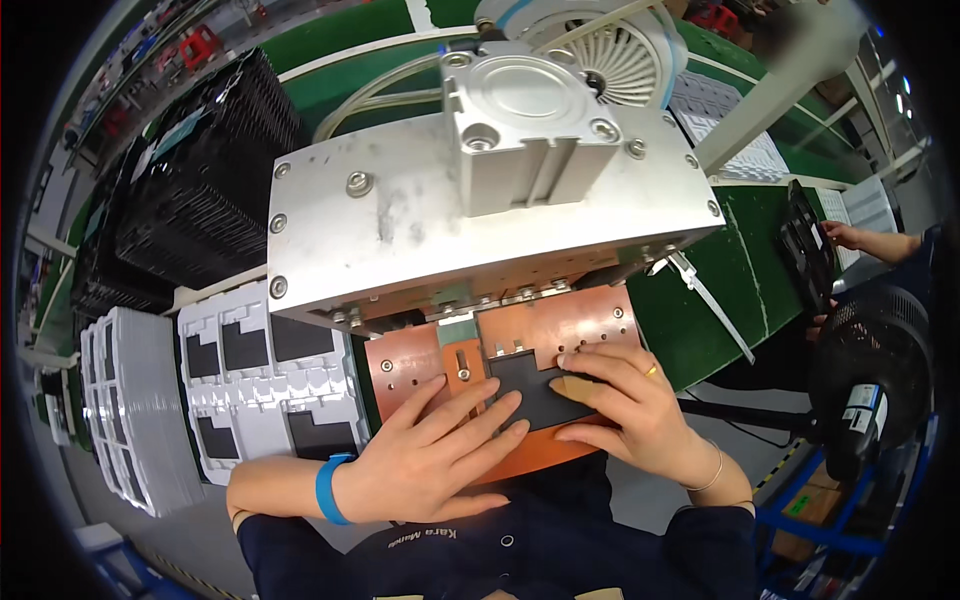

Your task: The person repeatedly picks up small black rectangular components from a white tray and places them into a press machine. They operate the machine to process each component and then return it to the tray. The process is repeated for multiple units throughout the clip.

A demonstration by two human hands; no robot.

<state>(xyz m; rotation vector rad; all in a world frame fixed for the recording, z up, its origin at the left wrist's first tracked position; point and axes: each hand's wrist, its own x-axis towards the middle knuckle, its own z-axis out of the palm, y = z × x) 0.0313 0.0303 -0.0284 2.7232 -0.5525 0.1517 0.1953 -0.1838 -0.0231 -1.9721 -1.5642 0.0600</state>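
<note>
A flat dark grey L-shaped sheet (535, 390) lies on the reddish-brown fixture plate (590, 320) under the metal press (480, 230). My left hand (425, 450), with a blue wristband, is spread over the plate's left part, its fingertips at the sheet's left edge. My right hand (635, 405), with a ring and a thin bracelet, rests fingertips on the sheet's right side, thumb apart. Among its fingers shows a tan tip; whether it is a covered finger or a separate piece I cannot tell. Neither hand visibly grips anything.
White trays (270, 375) holding dark grey sheets lie on the left, beside a white tray stack (135, 410). Black trays (205, 180) are piled behind. A silver caliper-like tool (705, 300) lies on the green bench. At right, another person's hand (845, 235) holds a black tray near a black fan (865, 380).
</note>
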